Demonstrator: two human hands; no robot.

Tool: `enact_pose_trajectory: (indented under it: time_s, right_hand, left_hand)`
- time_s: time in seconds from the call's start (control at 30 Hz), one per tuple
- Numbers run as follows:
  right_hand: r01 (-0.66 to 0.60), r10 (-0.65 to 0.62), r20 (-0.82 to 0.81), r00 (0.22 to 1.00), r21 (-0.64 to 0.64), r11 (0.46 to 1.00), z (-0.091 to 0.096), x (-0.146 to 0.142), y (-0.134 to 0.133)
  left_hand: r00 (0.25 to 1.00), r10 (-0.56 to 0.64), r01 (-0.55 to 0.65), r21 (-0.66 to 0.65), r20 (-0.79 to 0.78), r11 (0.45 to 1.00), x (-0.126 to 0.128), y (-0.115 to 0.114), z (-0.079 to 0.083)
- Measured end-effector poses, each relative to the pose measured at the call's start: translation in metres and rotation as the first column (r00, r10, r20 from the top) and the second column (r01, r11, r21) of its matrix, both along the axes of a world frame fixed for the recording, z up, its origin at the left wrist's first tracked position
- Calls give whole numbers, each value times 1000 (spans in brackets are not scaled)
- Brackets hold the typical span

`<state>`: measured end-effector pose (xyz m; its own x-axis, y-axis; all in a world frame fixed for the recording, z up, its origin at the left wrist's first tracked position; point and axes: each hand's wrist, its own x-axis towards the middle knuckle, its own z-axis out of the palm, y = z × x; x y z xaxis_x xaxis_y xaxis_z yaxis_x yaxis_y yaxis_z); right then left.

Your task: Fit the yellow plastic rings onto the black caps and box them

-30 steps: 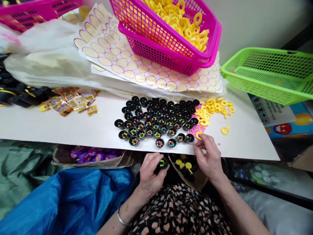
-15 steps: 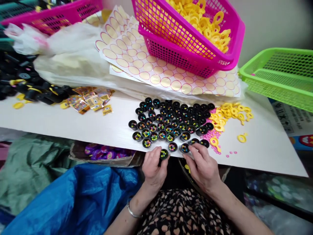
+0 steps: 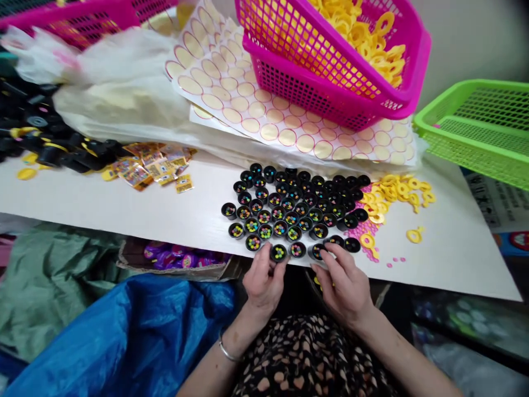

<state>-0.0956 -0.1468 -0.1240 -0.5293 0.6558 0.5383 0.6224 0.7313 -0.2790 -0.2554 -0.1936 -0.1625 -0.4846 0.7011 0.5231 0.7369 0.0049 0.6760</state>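
A cluster of small black cups [image 3: 289, 209] filled with coloured beads stands on the white board [image 3: 124, 204]. My left hand [image 3: 262, 278] is at the board's front edge, fingers pinched round one filled black cup [image 3: 278, 252] in the front row. My right hand [image 3: 343, 281] is beside it, fingers apart and bent, with the fingertips resting on the front-row cups [image 3: 317, 251] at the cluster's right end. Loose yellow rings [image 3: 397, 193] lie just right of the cups, with small pink dots [image 3: 394, 259] scattered near them.
Stacked pink baskets [image 3: 330, 82] hold yellow rings on round-sticker sheets [image 3: 248, 105]. A green basket [image 3: 475, 127] stands at the right. Small printed packets [image 3: 152, 165] and black parts [image 3: 41, 143] lie at the left. Blue sheeting [image 3: 124, 336] and a box of purple items [image 3: 177, 259] sit below the board.
My left hand has risen from below the board and brought the filled cup to the front row. My right hand has moved left from the yellow rings onto the front cups.
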Motion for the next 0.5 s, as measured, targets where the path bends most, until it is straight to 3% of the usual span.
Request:
enact_pose_trajectory:
  time_s: [0.13,0.27,0.5]
  right_hand:
    - [50,-51,-56,997,-8,999,8,1,0]
    - [120,-133,-112,985,-121,985,13,9,-1]
    - [65,-101,-147,984,-233,970,7,16,-10]
  left_hand:
    - [1000,2,-2,-6,27,1000,0,2,0]
    - [999,-15,16,-33,44,999,-1,1,1]
    - [1000,-11,12,-53,23,999,-3,3,-1]
